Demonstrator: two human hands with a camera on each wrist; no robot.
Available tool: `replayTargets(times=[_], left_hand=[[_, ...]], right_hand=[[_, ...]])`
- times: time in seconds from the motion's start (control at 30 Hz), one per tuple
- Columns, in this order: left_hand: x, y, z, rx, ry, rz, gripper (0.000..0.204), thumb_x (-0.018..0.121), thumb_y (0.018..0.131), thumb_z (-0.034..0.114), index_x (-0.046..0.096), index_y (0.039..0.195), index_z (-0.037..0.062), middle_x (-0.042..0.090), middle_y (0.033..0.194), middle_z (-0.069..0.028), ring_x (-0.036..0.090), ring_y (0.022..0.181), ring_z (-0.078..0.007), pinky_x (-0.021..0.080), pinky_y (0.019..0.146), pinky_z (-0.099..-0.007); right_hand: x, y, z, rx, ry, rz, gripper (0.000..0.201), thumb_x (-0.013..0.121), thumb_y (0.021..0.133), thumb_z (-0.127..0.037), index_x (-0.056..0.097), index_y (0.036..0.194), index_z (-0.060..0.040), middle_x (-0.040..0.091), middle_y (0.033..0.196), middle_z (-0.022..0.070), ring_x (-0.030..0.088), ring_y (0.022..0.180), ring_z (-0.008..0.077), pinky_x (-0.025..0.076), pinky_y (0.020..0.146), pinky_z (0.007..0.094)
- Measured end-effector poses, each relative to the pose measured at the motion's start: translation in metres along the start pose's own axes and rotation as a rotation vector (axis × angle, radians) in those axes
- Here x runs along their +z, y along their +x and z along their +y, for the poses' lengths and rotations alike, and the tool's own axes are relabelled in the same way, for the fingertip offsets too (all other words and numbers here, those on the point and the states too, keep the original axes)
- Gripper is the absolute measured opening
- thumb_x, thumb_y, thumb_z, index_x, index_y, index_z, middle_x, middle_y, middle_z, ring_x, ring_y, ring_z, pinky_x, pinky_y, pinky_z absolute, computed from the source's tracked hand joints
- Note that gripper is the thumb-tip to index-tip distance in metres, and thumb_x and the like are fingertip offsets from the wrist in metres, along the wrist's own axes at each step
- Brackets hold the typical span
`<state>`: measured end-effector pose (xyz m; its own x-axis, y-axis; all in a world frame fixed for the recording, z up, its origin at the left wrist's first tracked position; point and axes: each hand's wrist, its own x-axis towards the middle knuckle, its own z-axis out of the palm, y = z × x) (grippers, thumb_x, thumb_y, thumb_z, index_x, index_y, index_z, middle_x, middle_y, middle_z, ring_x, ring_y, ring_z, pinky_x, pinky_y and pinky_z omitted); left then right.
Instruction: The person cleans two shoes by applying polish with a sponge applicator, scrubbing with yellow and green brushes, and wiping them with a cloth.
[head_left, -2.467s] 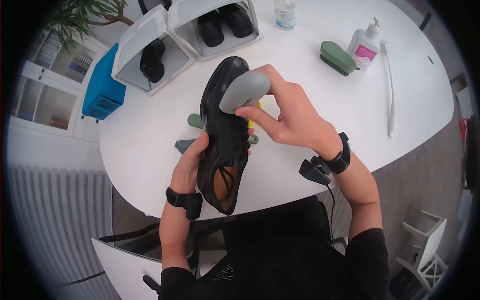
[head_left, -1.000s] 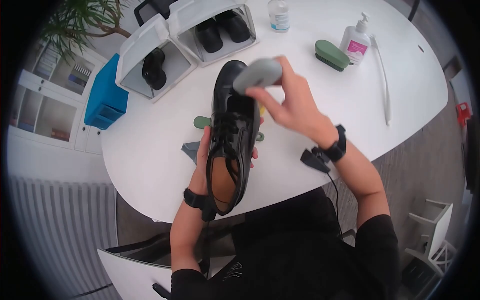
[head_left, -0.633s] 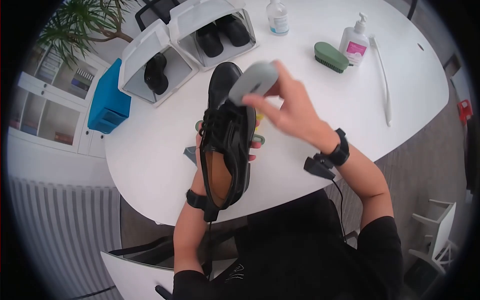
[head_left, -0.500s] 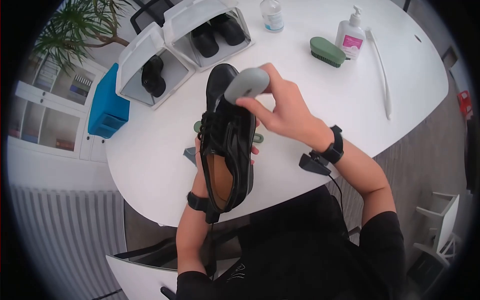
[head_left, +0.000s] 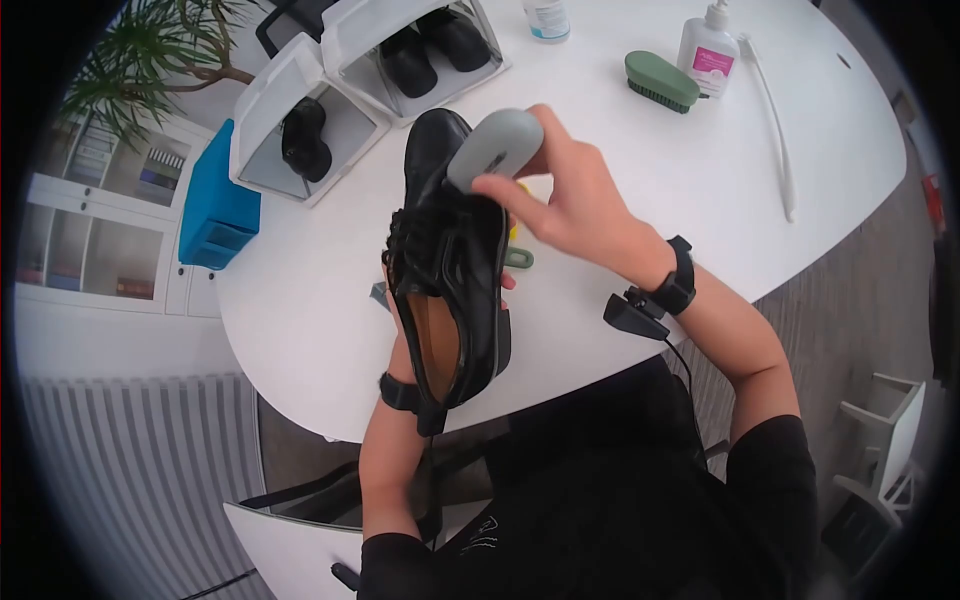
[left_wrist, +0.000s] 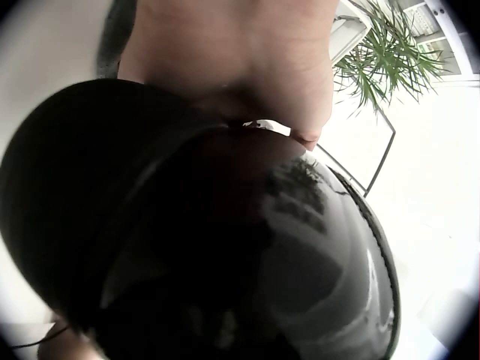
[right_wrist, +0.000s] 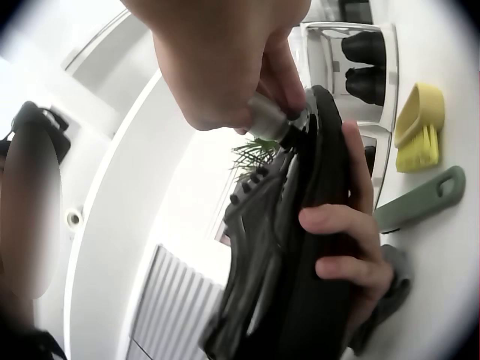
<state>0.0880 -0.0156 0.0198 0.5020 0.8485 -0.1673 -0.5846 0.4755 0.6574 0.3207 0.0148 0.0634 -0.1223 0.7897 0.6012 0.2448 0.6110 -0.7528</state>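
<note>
In the head view, a black lace-up dress shoe point(head_left: 450, 260) with a tan insole is held up over the table, toe pointing away, its right side and heel turned up. My left hand point(right_wrist: 356, 255) grips it from beneath, fingers curled round the sole; the shoe hides most of that hand in the head view. My right hand point(head_left: 585, 200) pinches a grey oval brush point(head_left: 497, 148) between thumb and fingers. Dark bristles show under the brush in the right wrist view, right at the shoe's upper ahead of the laces. Shiny black leather fills much of the left wrist view.
On the white table point(head_left: 640, 270) lie a green brush point(head_left: 662, 82), a pump bottle point(head_left: 710, 60), a long white stick point(head_left: 772, 130), a yellow brush point(right_wrist: 420, 131), a green handle point(right_wrist: 424, 199) and grey cloth point(right_wrist: 390, 292). Behind stand shoe boxes point(head_left: 310, 120) and a blue box point(head_left: 220, 200).
The shoe has rolled in my left hand, from its left side showing to its right side and heel showing. My right hand keeps the brush by the front upper, shifting it slightly.
</note>
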Motion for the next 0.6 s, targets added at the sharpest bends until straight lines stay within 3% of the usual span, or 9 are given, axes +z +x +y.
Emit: replayTargets(times=[0.07,0.1,0.13,0.17,0.27,0.37,0.4,0.5,0.6], left_hand=[[-0.006,0.0,0.001,-0.022,-0.042,-0.084,0.085,0.048,0.103,0.063,0.04,0.158,-0.0005,0.058,0.144,-0.0266,0.071,0.101,-0.0415,0.066,0.075,-0.047],[-0.004,0.004,0.003,-0.014,-0.032,-0.1,0.077,0.05,0.105,0.055,0.042,0.156,-0.0009,0.059,0.144,-0.0257,0.072,0.1,-0.0378,0.066,0.071,-0.0451],[0.001,0.006,0.004,-0.003,-0.023,-0.118,0.068,0.052,0.107,0.047,0.044,0.154,-0.0012,0.059,0.143,-0.0248,0.072,0.099,-0.0342,0.066,0.068,-0.0431],[0.007,0.004,0.007,0.0,-0.022,-0.12,0.068,0.052,0.107,0.047,0.044,0.154,-0.0012,0.059,0.143,-0.0248,0.072,0.099,-0.0342,0.066,0.068,-0.0431],[0.022,-0.001,0.01,0.063,0.07,0.015,0.072,0.053,0.105,0.052,0.046,0.15,-0.0034,0.063,0.132,-0.0253,0.07,0.085,-0.0344,0.064,0.065,-0.0484],[0.003,-0.001,0.01,0.064,0.458,0.022,0.057,0.055,0.108,0.032,0.045,0.152,-0.0026,0.06,0.144,-0.0239,0.071,0.098,-0.0301,0.065,0.064,-0.04],[0.012,0.0,0.008,0.054,0.243,-0.006,0.055,0.057,0.107,0.027,0.046,0.152,-0.0028,0.06,0.144,-0.0235,0.071,0.098,-0.0292,0.066,0.064,-0.0384],[0.011,0.0,0.011,0.025,0.049,-0.031,0.054,0.056,0.109,0.027,0.046,0.152,-0.0028,0.061,0.144,-0.022,0.071,0.101,-0.0286,0.067,0.068,-0.0381],[0.015,0.004,0.022,0.067,0.504,-0.003,0.064,0.048,0.11,0.045,0.045,0.153,-0.0036,0.063,0.139,-0.0237,0.072,0.099,-0.0305,0.067,0.075,-0.0419]], right_hand=[[-0.004,0.011,0.016,0.005,-0.054,0.076,0.041,0.08,0.097,-0.019,0.051,0.118,0.0018,0.078,0.098,0.0187,0.08,0.095,0.0345,0.062,0.088,0.0366],[-0.008,0.018,0.029,0.008,-0.109,0.149,0.041,0.08,0.097,-0.019,0.051,0.118,0.0022,0.078,0.097,0.0187,0.08,0.094,0.0347,0.062,0.087,0.0361],[-0.013,0.027,0.039,0.079,-0.163,0.147,0.047,0.081,0.094,-0.02,0.05,0.122,0.0025,0.077,0.099,0.0237,0.079,0.089,0.0379,0.064,0.078,0.0386],[-0.014,0.024,0.046,0.076,-0.163,0.147,0.047,0.081,0.094,-0.02,0.05,0.122,0.0025,0.077,0.099,0.0237,0.079,0.089,0.0379,0.064,0.078,0.0386],[-0.011,0.013,0.018,-0.011,0.102,0.136,0.047,0.081,0.096,-0.021,0.049,0.122,0.0023,0.078,0.098,0.0233,0.08,0.092,0.035,0.064,0.085,0.0366],[0.003,-0.009,-0.007,-0.02,0.051,-0.009,0.04,0.08,0.097,-0.018,0.052,0.119,0.0016,0.077,0.108,0.0183,0.079,0.102,0.029,0.064,0.09,0.0365],[0.001,-0.009,-0.004,-0.01,-0.025,0.002,0.039,0.08,0.097,-0.017,0.052,0.117,0.0018,0.077,0.106,0.0176,0.079,0.101,0.0294,0.064,0.088,0.0376],[-0.01,0.011,0.035,0.046,-0.144,0.129,0.05,0.083,0.094,-0.022,0.047,0.118,0.0017,0.077,0.1,0.0226,0.08,0.095,0.0356,0.063,0.082,0.0375],[-0.015,0.01,0.031,0.053,0.005,0.137,0.045,0.083,0.094,-0.021,0.051,0.116,0.0004,0.078,0.1,0.0211,0.08,0.095,0.0349,0.063,0.08,0.0357]])
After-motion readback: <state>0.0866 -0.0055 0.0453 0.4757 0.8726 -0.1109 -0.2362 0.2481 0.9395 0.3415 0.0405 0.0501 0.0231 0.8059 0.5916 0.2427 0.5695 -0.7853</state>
